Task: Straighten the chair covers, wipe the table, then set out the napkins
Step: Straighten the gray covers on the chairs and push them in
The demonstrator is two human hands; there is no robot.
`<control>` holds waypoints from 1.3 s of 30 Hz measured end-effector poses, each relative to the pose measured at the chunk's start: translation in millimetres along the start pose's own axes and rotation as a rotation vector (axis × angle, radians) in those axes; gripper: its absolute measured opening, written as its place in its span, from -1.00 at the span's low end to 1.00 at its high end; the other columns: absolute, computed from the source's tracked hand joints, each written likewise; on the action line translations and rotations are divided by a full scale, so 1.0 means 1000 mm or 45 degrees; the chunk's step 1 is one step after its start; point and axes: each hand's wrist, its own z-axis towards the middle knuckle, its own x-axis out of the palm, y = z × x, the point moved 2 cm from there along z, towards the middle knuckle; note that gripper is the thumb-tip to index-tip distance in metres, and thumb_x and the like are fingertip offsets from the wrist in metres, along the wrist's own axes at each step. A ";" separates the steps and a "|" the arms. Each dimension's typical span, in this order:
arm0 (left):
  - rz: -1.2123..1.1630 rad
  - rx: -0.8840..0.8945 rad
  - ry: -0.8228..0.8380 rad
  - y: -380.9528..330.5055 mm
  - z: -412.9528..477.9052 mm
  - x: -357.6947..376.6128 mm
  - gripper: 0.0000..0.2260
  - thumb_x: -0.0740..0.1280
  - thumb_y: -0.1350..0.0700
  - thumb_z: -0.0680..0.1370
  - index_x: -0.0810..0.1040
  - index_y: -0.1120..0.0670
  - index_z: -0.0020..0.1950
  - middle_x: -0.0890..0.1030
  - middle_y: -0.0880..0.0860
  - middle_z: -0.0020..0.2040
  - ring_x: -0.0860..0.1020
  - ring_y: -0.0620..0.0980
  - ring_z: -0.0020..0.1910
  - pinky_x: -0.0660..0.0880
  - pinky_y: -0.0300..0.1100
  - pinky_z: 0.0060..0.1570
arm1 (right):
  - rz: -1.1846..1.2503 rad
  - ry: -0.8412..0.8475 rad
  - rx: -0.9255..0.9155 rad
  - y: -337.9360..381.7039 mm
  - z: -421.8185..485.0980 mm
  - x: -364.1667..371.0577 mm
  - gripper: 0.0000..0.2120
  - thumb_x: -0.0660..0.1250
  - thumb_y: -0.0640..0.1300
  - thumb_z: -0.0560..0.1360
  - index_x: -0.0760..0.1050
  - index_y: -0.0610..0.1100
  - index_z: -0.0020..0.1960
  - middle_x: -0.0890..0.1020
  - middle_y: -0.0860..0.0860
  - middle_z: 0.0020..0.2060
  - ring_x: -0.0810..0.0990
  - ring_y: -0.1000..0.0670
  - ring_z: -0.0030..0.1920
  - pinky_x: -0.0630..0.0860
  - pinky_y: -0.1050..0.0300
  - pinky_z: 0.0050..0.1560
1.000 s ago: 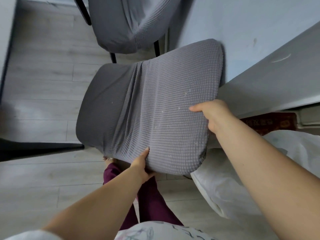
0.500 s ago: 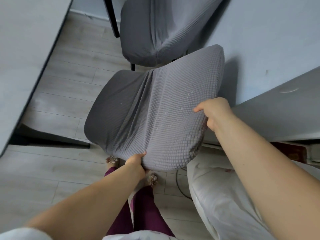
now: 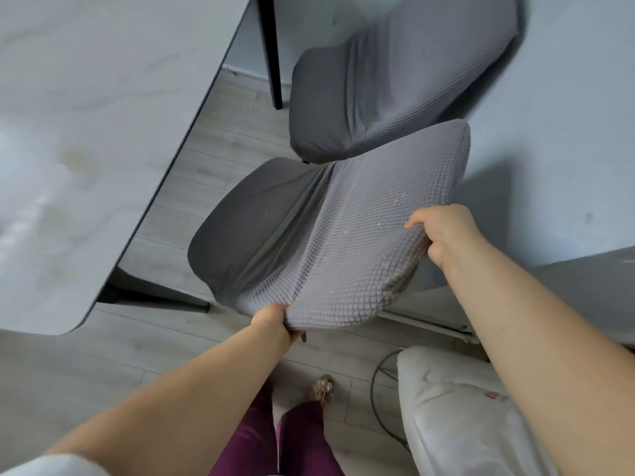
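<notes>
Fingers (image 3: 434,250) of the left hand (image 3: 271,322) and right hand (image 3: 446,231) still clutch the chair cover (image 3: 336,242), the table (image 3: 86,132) now nearer.

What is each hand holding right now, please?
Left hand: closed, its grip on the near edge of the grey chair cover.
Right hand: closed, pinching the same cover's right edge.

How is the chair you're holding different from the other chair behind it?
The near chair is gripped at the edges of its cover by the left hand and the right hand; no hand touches the far chair. The near chair's cover shows pale specks; the far chair's looks plain. The near chair's back looks lighter, the far chair's darker. Both wear the same grey waffle-textured cover, creased where seat meets back.
</notes>
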 end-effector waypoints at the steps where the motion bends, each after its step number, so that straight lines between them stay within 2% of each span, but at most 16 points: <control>1: -0.013 0.001 -0.006 -0.006 0.000 -0.003 -0.70 0.16 0.26 0.61 0.46 0.24 0.32 0.57 0.14 0.24 0.55 0.10 0.22 0.51 -0.06 0.05 | 0.007 0.020 -0.013 0.002 0.000 0.007 -0.73 0.30 -0.51 0.35 0.48 -0.31 0.01 0.51 -0.13 -0.05 0.52 -0.07 -0.15 0.52 0.11 -0.18; 3: -0.027 0.017 -0.010 -0.017 -0.002 -0.008 -0.72 0.15 0.26 0.62 0.47 0.26 0.30 0.58 0.15 0.22 0.55 0.12 0.21 0.50 -0.04 0.02 | 0.023 0.051 -0.040 0.007 -0.001 0.023 -0.80 0.29 -0.52 0.34 0.45 -0.29 -0.11 0.50 -0.12 -0.13 0.52 -0.10 -0.11 0.51 0.09 -0.15; 6: -0.030 0.035 -0.012 -0.032 -0.005 -0.013 -0.72 0.11 0.25 0.64 0.47 0.29 0.29 0.61 0.18 0.13 0.57 0.16 0.12 0.46 -0.01 0.05 | 0.034 0.080 -0.061 0.012 0.000 0.046 -0.77 0.30 -0.52 0.30 0.45 -0.28 -0.11 0.53 -0.16 -0.05 0.54 -0.18 0.02 0.51 0.02 -0.02; 9: -0.033 0.027 -0.007 -0.051 0.001 -0.021 -0.69 0.09 0.22 0.65 0.45 0.27 0.33 0.57 0.17 0.23 0.54 0.14 0.21 0.45 -0.04 0.12 | 0.026 0.118 -0.079 0.019 0.002 0.073 -0.79 0.30 -0.53 0.30 0.43 -0.25 -0.22 0.54 -0.17 -0.06 0.55 -0.19 0.03 0.51 0.05 -0.07; 11: -0.043 0.034 -0.018 -0.062 0.009 -0.027 -0.70 0.12 0.20 0.64 0.47 0.25 0.32 0.61 0.16 0.14 0.58 0.13 0.07 0.47 -0.06 0.03 | 0.020 0.138 -0.098 0.024 0.000 0.087 -0.77 0.29 -0.53 0.31 0.40 -0.23 -0.25 0.52 -0.14 -0.15 0.55 -0.19 0.01 0.52 0.01 -0.05; 14: -0.082 0.036 -0.022 -0.080 0.018 -0.037 -0.72 0.15 0.21 0.63 0.51 0.22 0.29 0.61 0.14 0.16 0.58 0.12 0.13 0.50 -0.06 -0.04 | 0.019 0.165 -0.132 0.031 -0.001 0.111 -0.75 0.29 -0.54 0.32 0.37 -0.22 -0.27 0.50 -0.12 -0.19 0.54 -0.17 -0.03 0.50 0.07 -0.13; 17: -0.119 0.051 -0.022 -0.099 0.024 -0.044 -0.73 0.18 0.22 0.61 0.52 0.21 0.27 0.61 0.12 -0.17 0.58 0.08 -0.21 0.53 -0.05 -0.19 | 0.022 0.194 -0.152 0.037 0.001 0.134 -0.76 0.28 -0.54 0.31 0.39 -0.23 -0.28 0.52 -0.14 -0.17 0.55 -0.18 -0.02 0.52 0.04 -0.10; 20: -0.151 0.075 -0.020 -0.115 0.031 -0.051 -0.74 0.17 0.23 0.62 0.52 0.24 0.26 0.62 0.12 -0.14 0.58 0.09 -0.19 0.52 -0.05 -0.05 | 0.018 0.210 -0.163 0.042 0.003 0.153 -0.77 0.29 -0.54 0.29 0.39 -0.24 -0.27 0.53 -0.18 -0.09 0.56 -0.21 0.02 0.53 -0.09 0.02; 22: -0.197 0.073 -0.009 -0.124 0.038 -0.057 -0.77 0.16 0.23 0.62 0.53 0.22 0.20 0.67 0.14 -0.19 0.58 0.10 -0.18 0.58 -0.03 -0.19 | 0.024 0.233 -0.162 0.043 0.005 0.166 -0.78 0.29 -0.54 0.29 0.41 -0.25 -0.24 0.54 -0.20 -0.04 0.58 -0.23 0.04 0.54 -0.09 0.03; 24: -0.242 0.060 -0.012 -0.134 0.046 -0.063 -0.84 0.17 0.22 0.62 0.53 0.21 0.07 0.63 0.11 -0.46 0.56 0.07 -0.26 0.57 -0.08 -0.50 | 0.014 0.251 -0.156 0.042 0.007 0.180 -0.77 0.29 -0.54 0.28 0.44 -0.26 -0.21 0.56 -0.21 -0.02 0.59 -0.25 0.06 0.55 -0.10 0.03; 25: -0.254 0.054 -0.017 -0.138 0.049 -0.067 -0.85 0.17 0.22 0.62 0.52 0.22 0.00 0.60 0.10 -0.53 0.55 0.06 -0.27 0.54 -0.10 -0.56 | 0.004 0.259 -0.159 0.042 0.007 0.186 -0.77 0.29 -0.54 0.27 0.45 -0.27 -0.19 0.56 -0.21 -0.03 0.59 -0.26 0.06 0.55 -0.11 0.04; 27: -0.276 0.055 -0.015 -0.145 0.057 -0.073 -0.83 0.17 0.22 0.62 0.51 0.23 -0.08 0.61 0.10 -0.51 0.55 0.06 -0.27 0.52 -0.12 -0.60 | -0.009 0.282 -0.172 0.042 0.007 0.197 -0.78 0.30 -0.54 0.28 0.44 -0.27 -0.19 0.56 -0.20 -0.07 0.59 -0.25 0.05 0.54 -0.14 0.06; 30: -0.331 0.058 -0.004 -0.155 0.067 -0.082 -0.87 0.19 0.23 0.60 0.51 0.23 0.01 0.64 0.11 -0.36 0.56 0.06 -0.26 0.53 -0.09 -0.58 | -0.021 0.312 -0.190 0.043 0.006 0.215 -0.76 0.30 -0.54 0.29 0.42 -0.24 -0.23 0.55 -0.15 -0.14 0.58 -0.21 0.01 0.54 -0.17 0.10; 34: -0.425 0.060 0.006 -0.166 0.074 -0.094 -0.88 0.22 0.25 0.59 0.50 0.23 -0.12 0.61 0.06 -0.50 0.58 0.04 -0.31 0.55 -0.11 -0.54 | -0.060 0.381 -0.253 0.046 0.001 0.240 -0.78 0.30 -0.56 0.28 0.45 -0.28 -0.23 0.55 -0.11 -0.20 0.58 -0.12 -0.10 0.53 -0.17 0.09; 36: -0.434 0.049 -0.019 -0.172 0.077 -0.100 -0.90 0.24 0.24 0.58 0.50 0.21 -0.12 0.63 0.07 -0.40 0.59 0.02 -0.37 0.55 -0.11 -0.53 | -0.077 0.408 -0.267 0.046 -0.002 0.252 -0.76 0.30 -0.56 0.27 0.47 -0.27 -0.21 0.55 -0.10 -0.21 0.58 -0.09 -0.14 0.53 -0.18 0.09; 39: -0.461 0.073 -0.025 -0.181 0.081 -0.108 -0.91 0.21 0.26 0.59 0.46 0.20 -0.11 0.57 0.09 -0.23 0.54 0.02 -0.29 0.56 -0.12 -0.45 | -0.104 0.428 -0.274 0.045 -0.005 0.268 -0.75 0.30 -0.55 0.26 0.48 -0.25 -0.20 0.55 -0.08 -0.22 0.58 -0.06 -0.17 0.54 -0.18 0.10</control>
